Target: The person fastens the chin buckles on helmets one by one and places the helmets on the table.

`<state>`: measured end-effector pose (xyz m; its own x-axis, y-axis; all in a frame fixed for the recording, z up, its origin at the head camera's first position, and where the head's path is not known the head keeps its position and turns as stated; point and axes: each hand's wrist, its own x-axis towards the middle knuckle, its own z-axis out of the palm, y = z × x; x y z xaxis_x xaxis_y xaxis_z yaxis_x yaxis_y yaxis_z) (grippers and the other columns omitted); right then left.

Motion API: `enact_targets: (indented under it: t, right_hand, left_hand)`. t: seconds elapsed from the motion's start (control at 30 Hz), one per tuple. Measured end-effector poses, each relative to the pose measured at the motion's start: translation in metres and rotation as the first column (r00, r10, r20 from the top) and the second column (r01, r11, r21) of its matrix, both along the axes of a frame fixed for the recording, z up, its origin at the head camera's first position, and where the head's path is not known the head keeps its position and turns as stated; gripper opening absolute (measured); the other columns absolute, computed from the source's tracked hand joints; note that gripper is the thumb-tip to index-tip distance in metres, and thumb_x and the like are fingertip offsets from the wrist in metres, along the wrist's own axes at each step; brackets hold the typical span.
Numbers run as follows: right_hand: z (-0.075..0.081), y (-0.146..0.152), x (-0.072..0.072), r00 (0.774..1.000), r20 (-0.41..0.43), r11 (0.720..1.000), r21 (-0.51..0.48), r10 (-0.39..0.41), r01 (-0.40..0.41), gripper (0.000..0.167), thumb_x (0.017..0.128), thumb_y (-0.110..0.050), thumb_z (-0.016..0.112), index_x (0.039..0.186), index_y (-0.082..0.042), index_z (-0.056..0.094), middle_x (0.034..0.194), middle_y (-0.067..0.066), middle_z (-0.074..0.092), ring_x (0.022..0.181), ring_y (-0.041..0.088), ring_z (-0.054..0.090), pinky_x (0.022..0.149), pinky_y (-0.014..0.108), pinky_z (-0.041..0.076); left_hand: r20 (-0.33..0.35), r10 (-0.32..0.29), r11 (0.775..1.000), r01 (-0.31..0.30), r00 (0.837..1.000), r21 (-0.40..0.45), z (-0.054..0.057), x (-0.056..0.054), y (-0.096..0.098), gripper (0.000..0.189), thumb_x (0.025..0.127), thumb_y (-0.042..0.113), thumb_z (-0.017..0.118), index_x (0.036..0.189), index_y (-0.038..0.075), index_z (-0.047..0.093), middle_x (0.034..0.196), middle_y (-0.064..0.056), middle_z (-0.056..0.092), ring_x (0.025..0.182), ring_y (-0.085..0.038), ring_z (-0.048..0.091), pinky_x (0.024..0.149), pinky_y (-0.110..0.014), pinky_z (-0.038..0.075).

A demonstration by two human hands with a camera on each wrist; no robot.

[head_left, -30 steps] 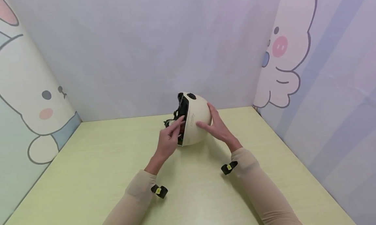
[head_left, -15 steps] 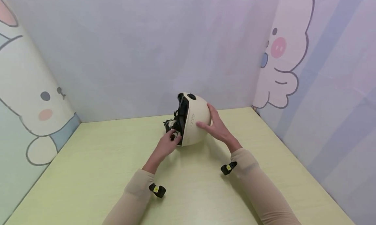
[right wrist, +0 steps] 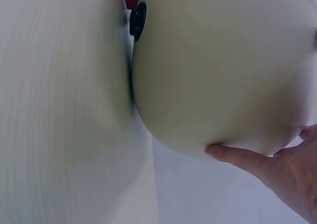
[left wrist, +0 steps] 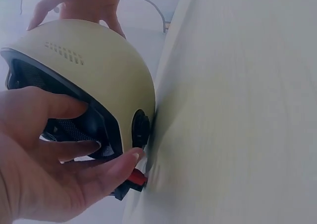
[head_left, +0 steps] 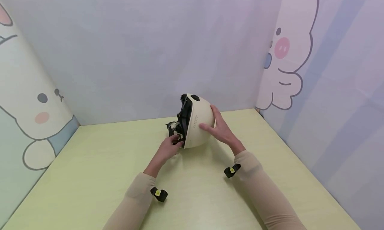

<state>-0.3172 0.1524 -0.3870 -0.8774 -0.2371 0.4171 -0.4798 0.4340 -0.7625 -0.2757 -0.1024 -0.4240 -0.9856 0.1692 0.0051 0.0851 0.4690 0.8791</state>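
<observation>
A cream helmet (head_left: 201, 123) with a black lining lies on its side on the table, its opening facing left. My right hand (head_left: 221, 127) holds its rounded shell from the right, thumb apart from the fingers. At the lower part of the opening is my left hand (head_left: 169, 147), its thumb and fingers apart. In the left wrist view its thumb lies across the dark lining (left wrist: 94, 127), and one fingertip overlaps a red buckle piece (left wrist: 137, 177) low by the table. A black round fitting (left wrist: 140, 128) sits on the shell near that finger. Black-and-white straps (head_left: 173, 126) bunch beside the opening.
The pale wooden table (head_left: 99, 170) runs back to a plain light wall (head_left: 144, 56). Side walls with cartoon animals (head_left: 283, 56) stand left and right. A small black camera is strapped to each sleeve.
My left hand has drawn out of the upper opening, moving down and left to the helmet's lower edge by the straps. My right hand keeps its hold on the shell; the helmet stays in place.
</observation>
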Motion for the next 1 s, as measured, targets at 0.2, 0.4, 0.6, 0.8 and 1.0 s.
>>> enact_targets:
  t: [0.2,0.4,0.6,0.8,1.0]
  right_hand:
    - [0.0026,0.0019,0.0017,1.0,0.012,1.0,-0.003,-0.017,0.017,0.098,0.086,-0.056,0.069,0.16,-0.017,0.018,0.165,0.007,0.016,0.147,0.028,0.023,0.109,0.057,0.034]
    - [0.0044,0.0035,0.0036,0.998,0.05,0.999,-0.03,-0.028,0.029,0.097,0.088,-0.057,0.067,0.161,-0.019,0.016,0.166,0.005,0.014,0.145,0.031,0.028,0.103,0.058,0.041]
    - [0.0042,0.0046,0.0028,0.999,-0.008,0.999,-0.011,-0.042,0.042,0.091,0.091,-0.058,0.06,0.161,-0.016,0.02,0.164,0.008,0.019,0.146,0.032,0.026,0.108,0.061,0.033]
    - [0.0054,0.0057,0.0025,0.997,-0.063,0.999,0.007,-0.042,0.043,0.08,0.094,-0.059,0.056,0.159,-0.022,0.029,0.16,0.011,0.023,0.143,0.034,0.028,0.111,0.062,0.028]
    - [0.0049,0.0066,0.0026,0.998,-0.038,0.999,-0.007,-0.052,0.052,0.078,0.095,-0.057,0.055,0.159,-0.021,0.03,0.158,0.014,0.025,0.142,0.035,0.03,0.111,0.061,0.028]
  left_hand:
    - [0.081,-0.038,0.997,0.031,0.996,0.077,-0.0002,0.0001,0.0025,0.055,0.105,0.022,0.053,0.151,-0.003,0.039,0.131,-0.02,0.057,0.091,-0.026,0.064,0.074,-0.033,0.055]
    - [0.069,-0.043,0.997,0.038,0.997,0.072,0.0001,0.0013,0.0028,0.058,0.104,0.024,0.054,0.15,-0.006,0.037,0.13,-0.023,0.057,0.095,-0.029,0.066,0.079,-0.036,0.055]
    - [0.051,-0.025,0.996,0.02,0.998,0.09,0.0013,0.0017,0.0034,0.059,0.103,0.026,0.055,0.148,-0.009,0.039,0.123,-0.022,0.062,0.099,-0.035,0.067,0.084,-0.041,0.055]
    - [0.029,-0.019,0.997,0.016,0.999,0.072,0.0028,0.002,0.0046,0.044,0.103,0.024,0.057,0.133,-0.007,0.056,0.104,-0.017,0.065,0.088,-0.032,0.065,0.074,-0.039,0.052]
    - [0.017,0.022,0.999,-0.023,1.0,0.045,0.0046,0.0013,0.0058,0.048,0.102,0.025,0.056,0.136,-0.009,0.053,0.122,-0.028,0.059,0.109,-0.036,0.059,0.086,-0.045,0.05]
